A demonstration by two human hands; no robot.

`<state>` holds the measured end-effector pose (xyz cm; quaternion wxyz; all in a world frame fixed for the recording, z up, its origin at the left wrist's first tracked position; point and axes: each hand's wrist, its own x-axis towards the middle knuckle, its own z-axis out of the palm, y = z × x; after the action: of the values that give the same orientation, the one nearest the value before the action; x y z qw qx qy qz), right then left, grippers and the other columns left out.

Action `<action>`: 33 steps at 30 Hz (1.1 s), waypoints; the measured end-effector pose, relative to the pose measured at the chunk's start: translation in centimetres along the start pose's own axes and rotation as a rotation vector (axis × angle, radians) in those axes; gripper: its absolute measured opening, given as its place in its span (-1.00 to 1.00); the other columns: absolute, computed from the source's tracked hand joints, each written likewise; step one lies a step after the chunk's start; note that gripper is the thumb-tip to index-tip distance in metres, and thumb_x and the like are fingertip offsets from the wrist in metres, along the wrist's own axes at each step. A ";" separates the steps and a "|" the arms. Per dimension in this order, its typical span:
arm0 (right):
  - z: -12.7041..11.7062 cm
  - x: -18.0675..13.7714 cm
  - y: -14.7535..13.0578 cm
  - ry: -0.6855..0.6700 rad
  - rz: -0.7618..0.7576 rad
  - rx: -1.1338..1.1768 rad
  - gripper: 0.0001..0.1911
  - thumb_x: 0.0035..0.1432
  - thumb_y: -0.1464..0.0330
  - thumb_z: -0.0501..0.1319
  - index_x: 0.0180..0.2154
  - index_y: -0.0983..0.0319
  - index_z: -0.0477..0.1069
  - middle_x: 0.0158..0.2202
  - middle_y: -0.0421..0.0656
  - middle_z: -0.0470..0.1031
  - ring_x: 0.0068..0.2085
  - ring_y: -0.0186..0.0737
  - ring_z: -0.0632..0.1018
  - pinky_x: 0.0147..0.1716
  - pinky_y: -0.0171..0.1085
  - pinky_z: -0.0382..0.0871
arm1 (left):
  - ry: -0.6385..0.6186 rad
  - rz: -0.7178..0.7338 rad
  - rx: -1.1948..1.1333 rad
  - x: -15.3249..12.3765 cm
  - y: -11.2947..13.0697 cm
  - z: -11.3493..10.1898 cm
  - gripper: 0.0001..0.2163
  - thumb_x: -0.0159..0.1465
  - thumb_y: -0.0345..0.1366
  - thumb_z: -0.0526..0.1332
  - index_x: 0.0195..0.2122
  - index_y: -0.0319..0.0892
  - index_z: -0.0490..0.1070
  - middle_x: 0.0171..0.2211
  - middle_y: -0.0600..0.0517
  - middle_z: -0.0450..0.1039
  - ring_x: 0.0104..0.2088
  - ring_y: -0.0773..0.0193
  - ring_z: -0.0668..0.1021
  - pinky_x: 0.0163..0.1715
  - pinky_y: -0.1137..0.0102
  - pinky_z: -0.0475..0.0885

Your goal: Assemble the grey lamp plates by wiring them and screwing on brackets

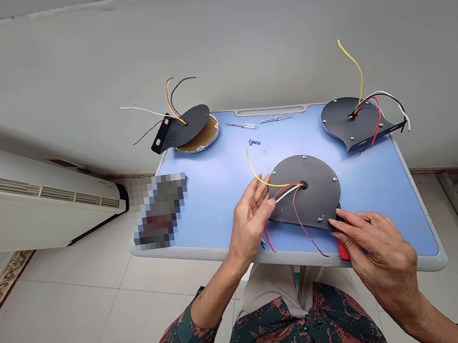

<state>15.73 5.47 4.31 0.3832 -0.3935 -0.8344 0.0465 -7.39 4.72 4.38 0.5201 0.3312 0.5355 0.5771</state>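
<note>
At the far left of the light blue tabletop [215, 196] stands a dark grey round-ended plate with a slotted flange [195, 131], tilted over a yellowish-brown disc [206, 137]. To the right of it and nearer, the left hand [249, 217] is partly closed: its thumb rests at the left edge of a flat, dark grey plate with a rounded far side and a straight near edge [302, 204], by the white wire [285, 193], and its bent fingers lie along the rim beyond. That plate lies directly between the two hands, near the middle of the tabletop's near edge, with yellow, red and white wires coming from its central hole. To its right, the right hand [378, 247] is mostly closed, thumb and forefinger pinching the plate's near right corner beside a small silver screw [320, 219]. A red object [343, 250], partly hidden, sits just under this hand. Farther right and far, a similar dark grey wired plate [338, 116] rests on the tabletop.
</note>
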 end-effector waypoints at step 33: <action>0.2 0.2 -0.7 0.001 -0.024 -0.053 -0.70 0.14 0.67 0.31 -0.13 0.27 0.58 -0.14 0.06 0.68 -0.28 -0.09 0.58 -0.29 -0.08 0.41 | 0.062 -0.064 0.150 1.6 0.8 0.1 -0.40 0.04 -0.39 0.42 0.16 -0.16 0.46 0.29 -0.14 0.38 0.34 -0.08 0.37 0.40 0.01 0.20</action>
<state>15.09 5.14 4.56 0.3738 -0.3935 -0.8397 0.0199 -7.86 6.38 4.91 0.4954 0.3339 0.6032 0.5284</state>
